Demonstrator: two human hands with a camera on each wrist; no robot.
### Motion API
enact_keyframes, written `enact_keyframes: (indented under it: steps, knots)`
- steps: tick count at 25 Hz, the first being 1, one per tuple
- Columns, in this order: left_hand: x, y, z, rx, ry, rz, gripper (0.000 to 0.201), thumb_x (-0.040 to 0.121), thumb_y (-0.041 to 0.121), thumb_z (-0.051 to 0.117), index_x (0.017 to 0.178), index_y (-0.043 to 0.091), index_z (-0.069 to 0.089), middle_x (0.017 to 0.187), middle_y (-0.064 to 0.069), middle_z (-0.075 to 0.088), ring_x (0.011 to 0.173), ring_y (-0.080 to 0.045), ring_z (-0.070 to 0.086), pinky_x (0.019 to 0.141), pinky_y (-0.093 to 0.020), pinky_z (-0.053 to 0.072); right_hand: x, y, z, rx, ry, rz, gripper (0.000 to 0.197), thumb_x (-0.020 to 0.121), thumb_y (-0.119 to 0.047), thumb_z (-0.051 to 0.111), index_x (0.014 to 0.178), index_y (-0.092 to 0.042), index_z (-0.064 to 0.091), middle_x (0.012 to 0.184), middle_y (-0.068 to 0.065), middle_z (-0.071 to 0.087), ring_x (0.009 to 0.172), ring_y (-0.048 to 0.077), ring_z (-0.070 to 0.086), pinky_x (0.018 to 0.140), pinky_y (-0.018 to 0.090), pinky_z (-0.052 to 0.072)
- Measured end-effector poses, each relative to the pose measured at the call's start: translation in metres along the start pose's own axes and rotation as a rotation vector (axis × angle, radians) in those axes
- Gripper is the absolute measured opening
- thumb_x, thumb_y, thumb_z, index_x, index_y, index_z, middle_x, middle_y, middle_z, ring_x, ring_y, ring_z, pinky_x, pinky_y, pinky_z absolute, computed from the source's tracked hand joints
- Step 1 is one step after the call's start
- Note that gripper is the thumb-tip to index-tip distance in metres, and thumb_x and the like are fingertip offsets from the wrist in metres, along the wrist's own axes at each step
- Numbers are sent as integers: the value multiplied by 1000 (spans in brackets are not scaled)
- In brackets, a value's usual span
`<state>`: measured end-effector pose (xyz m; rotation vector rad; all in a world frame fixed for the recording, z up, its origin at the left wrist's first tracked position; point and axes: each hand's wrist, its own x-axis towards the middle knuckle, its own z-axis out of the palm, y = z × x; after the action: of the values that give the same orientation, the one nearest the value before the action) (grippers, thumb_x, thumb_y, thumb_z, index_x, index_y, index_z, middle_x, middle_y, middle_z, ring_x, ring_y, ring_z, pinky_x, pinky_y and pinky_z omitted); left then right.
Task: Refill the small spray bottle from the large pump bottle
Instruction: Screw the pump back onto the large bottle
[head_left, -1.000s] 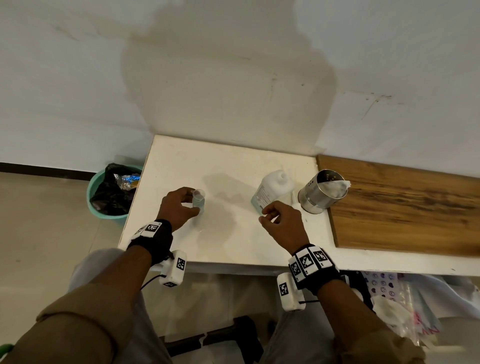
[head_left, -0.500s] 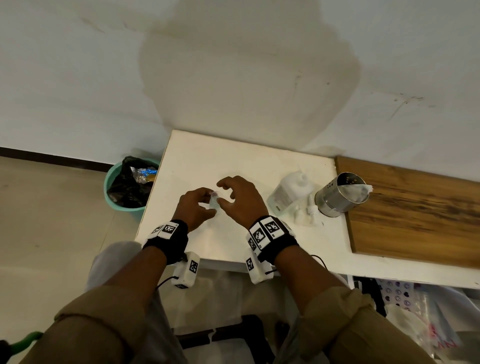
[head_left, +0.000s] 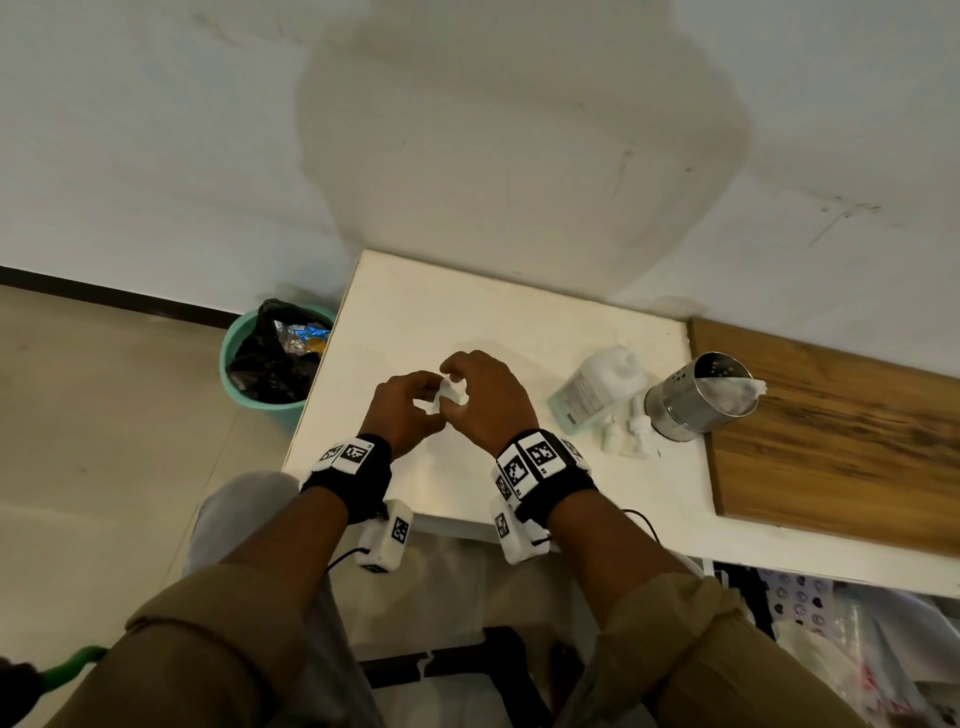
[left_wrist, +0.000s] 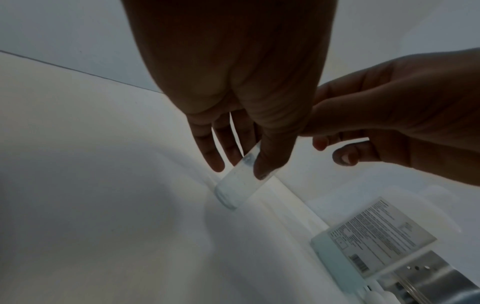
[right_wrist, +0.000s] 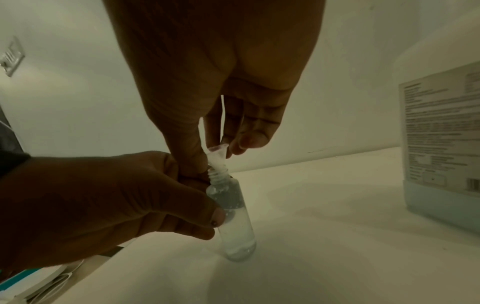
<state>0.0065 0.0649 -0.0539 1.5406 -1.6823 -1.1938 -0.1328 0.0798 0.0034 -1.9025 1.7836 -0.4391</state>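
The small clear spray bottle (right_wrist: 235, 226) stands uncapped on the white table (head_left: 415, 312), partly filled with clear liquid. My left hand (head_left: 410, 402) grips its body between thumb and fingers (left_wrist: 265, 168). A small clear funnel (right_wrist: 218, 156) sits in the bottle's threaded neck, and my right hand (head_left: 483, 397) pinches that funnel from above. The large bottle (head_left: 597, 384), white with a pale blue base and a printed label (right_wrist: 441, 133), stands apart to the right with no pump on it.
Small white pump and spray parts (head_left: 626, 436) lie beside the large bottle. A perforated metal cup (head_left: 696, 400) holding something white sits at the edge of a wooden board (head_left: 841, 431). A teal bin (head_left: 270, 358) stands left of the table.
My right hand has come left from beside the large bottle to the small bottle and now pinches the funnel at its neck. The left hand has kept its hold.
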Motion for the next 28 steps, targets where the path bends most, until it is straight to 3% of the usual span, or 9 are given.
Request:
enact_keyframes:
  steps: [4,7,12,15,17,19,23,28]
  knots:
    - [2,-1,-4,1,8,3,42,68,0,78,107,11,69,93,1,70,90,-14,67,82,-29,55,4,1,-7,146,55,-3,32,78,-23,70,108,-19,61,99,-4,63,81,9,53,72,26,47]
    - [2,-1,-6,-8,10,-4,42,67,1,80,106,11,69,94,1,70,89,-14,67,82,-29,55,4,2,-12,212,82,-11,33,75,-18,72,106,-18,63,98,-4,64,75,11,56,70,29,53]
    - [0,3,-5,-18,12,-24,42,70,0,79,109,11,68,95,3,67,84,-12,63,79,-25,52,1,9,-3,233,53,7,30,78,-15,73,107,-20,66,98,-6,67,76,11,64,75,35,59]
    - [0,2,-6,-12,9,-22,42,70,1,79,109,11,68,95,3,67,85,-10,63,77,-20,49,-2,12,1,213,71,-8,30,79,-19,72,108,-24,65,100,-9,67,83,10,62,76,31,56]
    - [-1,1,-6,-7,9,-19,42,69,1,79,108,11,68,94,4,67,85,-10,63,75,-17,49,-3,13,3,138,56,-26,30,80,-22,72,108,-25,64,99,-10,66,90,11,59,78,26,48]
    - [-1,1,-6,-19,10,-17,41,69,1,79,107,11,68,94,4,68,86,-11,64,78,-22,53,-4,12,3,120,61,-23,29,79,-21,71,107,-23,63,98,-9,65,92,12,56,77,23,42]
    - [1,-1,-7,-16,10,-29,43,68,2,80,108,12,68,98,-1,71,84,-13,65,82,-29,55,-5,9,-3,296,119,-11,29,75,-12,72,101,-16,59,91,-2,63,79,16,58,68,27,51]
    - [5,-3,-8,-29,12,-26,41,66,1,80,104,14,69,98,-2,72,89,-13,67,81,-30,56,4,23,-4,393,273,133,28,73,-4,69,99,-15,71,94,-2,72,84,13,68,77,21,56]
